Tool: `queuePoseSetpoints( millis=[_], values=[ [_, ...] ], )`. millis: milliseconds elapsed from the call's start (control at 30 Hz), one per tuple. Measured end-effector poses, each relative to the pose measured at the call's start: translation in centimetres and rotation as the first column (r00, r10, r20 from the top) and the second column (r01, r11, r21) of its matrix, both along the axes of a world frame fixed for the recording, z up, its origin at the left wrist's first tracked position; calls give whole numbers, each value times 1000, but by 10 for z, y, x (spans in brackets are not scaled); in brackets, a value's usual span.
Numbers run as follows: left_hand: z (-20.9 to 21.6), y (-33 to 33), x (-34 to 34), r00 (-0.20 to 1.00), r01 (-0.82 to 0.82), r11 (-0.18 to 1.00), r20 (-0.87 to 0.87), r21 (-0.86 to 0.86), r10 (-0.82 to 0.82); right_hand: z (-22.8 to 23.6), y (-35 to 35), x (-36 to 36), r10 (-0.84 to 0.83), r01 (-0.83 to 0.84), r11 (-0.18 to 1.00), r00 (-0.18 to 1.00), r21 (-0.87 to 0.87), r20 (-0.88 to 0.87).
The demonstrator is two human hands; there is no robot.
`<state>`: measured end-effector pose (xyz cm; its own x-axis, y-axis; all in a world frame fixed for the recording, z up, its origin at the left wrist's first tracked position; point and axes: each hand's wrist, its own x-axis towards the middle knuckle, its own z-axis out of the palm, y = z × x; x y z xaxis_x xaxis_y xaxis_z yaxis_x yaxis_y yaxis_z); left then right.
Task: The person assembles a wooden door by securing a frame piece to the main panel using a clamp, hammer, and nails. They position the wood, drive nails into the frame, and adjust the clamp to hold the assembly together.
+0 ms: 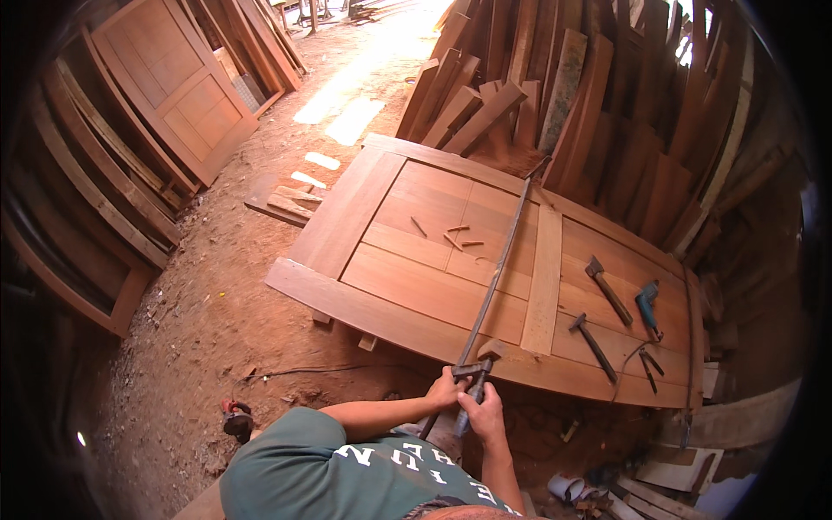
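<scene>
Clamp point(500, 273) with a long dark bar is spanning a wooden door panel point(407, 273), going from its far edge to its near edge, and the bar's lower end is reaching out past the near edge toward the person. The left hand point(445, 390) is gripping the clamp just outside this edge, with fingers bent around the metal; some of them are hidden. The right hand point(486, 413) is wrapping firmly around the screw handle point(463, 422), just beside the left one. A small wooden block point(491, 348) is sitting at the clamp's near end, close to the edge.

On the panel, short wooden pegs point(455, 233) are lying left of the bar. To the right, a broad-headed hammer point(609, 293), a thinner hammer point(594, 348), a teal drill point(646, 309) and pincers point(648, 371) are lying apart from the bar, with a pale crosspiece point(543, 286) between.

Along the far edge, leaning planks point(568, 87) are standing very near, so that side is offering little room. On the left, the dirt floor point(199, 321) is making a wide passage between the panel and the leaning frames point(95, 156). A red and black tool point(236, 418) is resting there, near the person's left side.
</scene>
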<state>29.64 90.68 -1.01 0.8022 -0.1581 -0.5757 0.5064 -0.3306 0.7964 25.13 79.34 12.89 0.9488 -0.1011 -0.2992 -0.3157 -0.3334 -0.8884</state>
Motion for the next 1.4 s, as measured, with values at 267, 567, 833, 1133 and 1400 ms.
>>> queuePoseSetpoints(
  millis=[267, 567, 833, 1133, 1400],
  values=[
    [-35, 75, 10, 970, -151, 681, 25, -717, 241, 1, 82, 55, 338, -319, 908, 941, 271, -23],
    [26, 150, 60, 961, -101, 995, 256, -19, 103, -95, 67, 174, -123, 125, 972, 992, 200, -23],
    [41, 203, 92, 958, -240, 901, -240, -361, 159, -147, 144, 290, -202, 353, 585, 935, 730, -291],
    [53, 291, 103, 879, -387, 848, -424, -363, 220, -156, 260, 321, -104, 304, 706, 938, 639, -330],
    [29, 339, 97, 788, -581, 721, -486, -379, 379, -167, 328, 316, 75, 92, 804, 964, 587, -255]
  ],
)
